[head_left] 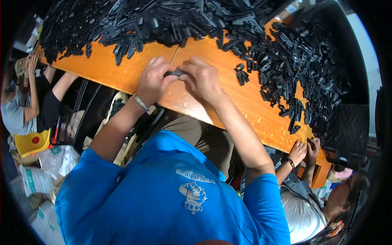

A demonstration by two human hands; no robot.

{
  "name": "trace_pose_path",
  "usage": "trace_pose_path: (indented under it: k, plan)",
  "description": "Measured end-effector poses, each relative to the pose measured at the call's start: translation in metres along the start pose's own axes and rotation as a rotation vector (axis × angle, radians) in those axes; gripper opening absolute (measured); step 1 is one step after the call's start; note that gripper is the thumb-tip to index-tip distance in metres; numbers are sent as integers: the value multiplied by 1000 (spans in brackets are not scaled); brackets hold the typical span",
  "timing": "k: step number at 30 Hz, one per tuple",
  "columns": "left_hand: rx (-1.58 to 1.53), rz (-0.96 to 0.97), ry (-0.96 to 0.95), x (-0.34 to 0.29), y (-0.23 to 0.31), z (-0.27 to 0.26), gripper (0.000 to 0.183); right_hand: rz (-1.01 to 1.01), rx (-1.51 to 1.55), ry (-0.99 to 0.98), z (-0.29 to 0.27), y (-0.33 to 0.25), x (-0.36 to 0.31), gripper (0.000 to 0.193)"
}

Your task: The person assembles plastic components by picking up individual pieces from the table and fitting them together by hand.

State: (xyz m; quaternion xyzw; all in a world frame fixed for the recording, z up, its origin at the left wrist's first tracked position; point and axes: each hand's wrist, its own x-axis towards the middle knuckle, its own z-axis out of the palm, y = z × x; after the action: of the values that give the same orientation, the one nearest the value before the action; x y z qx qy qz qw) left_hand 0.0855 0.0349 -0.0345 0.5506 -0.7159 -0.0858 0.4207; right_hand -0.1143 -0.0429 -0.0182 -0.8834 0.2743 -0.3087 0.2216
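Observation:
Between my two hands, just over the near edge of the orange wooden table (pixel 241 102), is a small black plastic part (pixel 176 73). My left hand (pixel 154 77) pinches its left end with thumb and fingers. Its right end is gripped by my right hand (pixel 203 79), the fingers curled round it. Much of the part is covered by my fingers, so its full shape cannot be made out. Beyond my hands lies a large heap of long black plastic pieces (pixel 163 24).
More small black pieces (pixel 302 69) pile up at the right, beside a black crate (pixel 347 126). A co-worker's hands (pixel 300 152) work at the table's right end. Another person (pixel 24 106) sits at the left. White plastic bags (pixel 36 179) and a yellow stool (pixel 32 143) stand at lower left.

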Motion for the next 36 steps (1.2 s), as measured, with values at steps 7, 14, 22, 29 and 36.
trace_pose_path:
  k: [7,14,22,29,36]
  plan:
    - [8,-274,-495,-13,0,-85,19,17,0,-116,-15,-12,-24,21]
    - [114,-272,-393,12,19,-125,23,466,-453,265,-96,24,-64,21]
    - [110,-94,-226,117,34,70,31,535,-613,139,-93,33,-75,30]
    - [487,133,-264,147,26,104,23,483,-632,164,-87,36,-87,25]
    - [412,364,-140,136,26,84,7,326,-484,178,-87,27,-103,22]
